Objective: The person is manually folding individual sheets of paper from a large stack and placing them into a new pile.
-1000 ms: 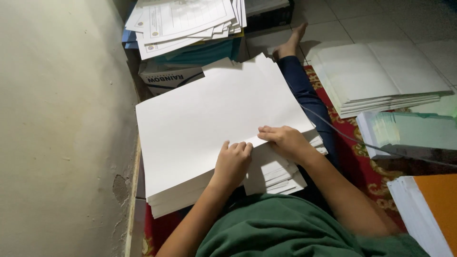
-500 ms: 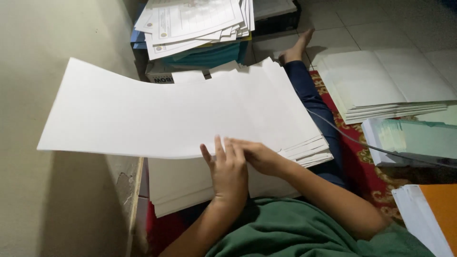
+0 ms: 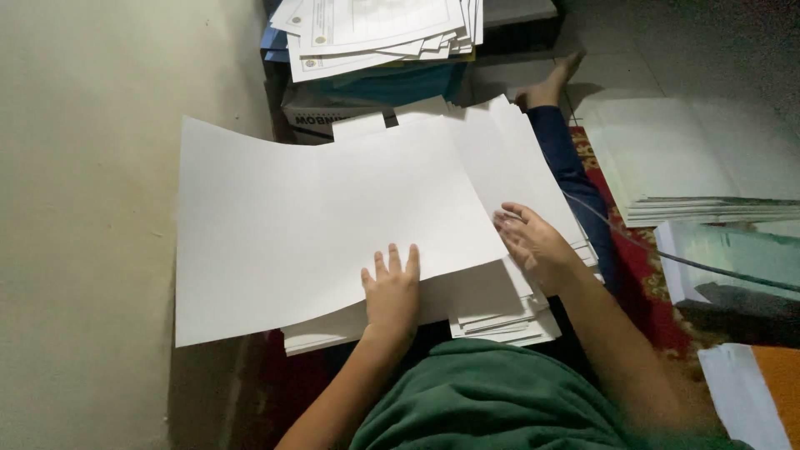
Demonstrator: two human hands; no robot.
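A large white sheet [image 3: 317, 225] spreads from the wall side across your lap, topping a white paper pile [image 3: 492, 308]. Your left hand [image 3: 392, 292] lies flat on the sheet's near edge, fingers open and spread, gripping nothing. To its right, your right hand [image 3: 533, 246] rests open on the pile beside the sheet's right edge. Further right, another paper stack [image 3: 692, 167] sits on the floor.
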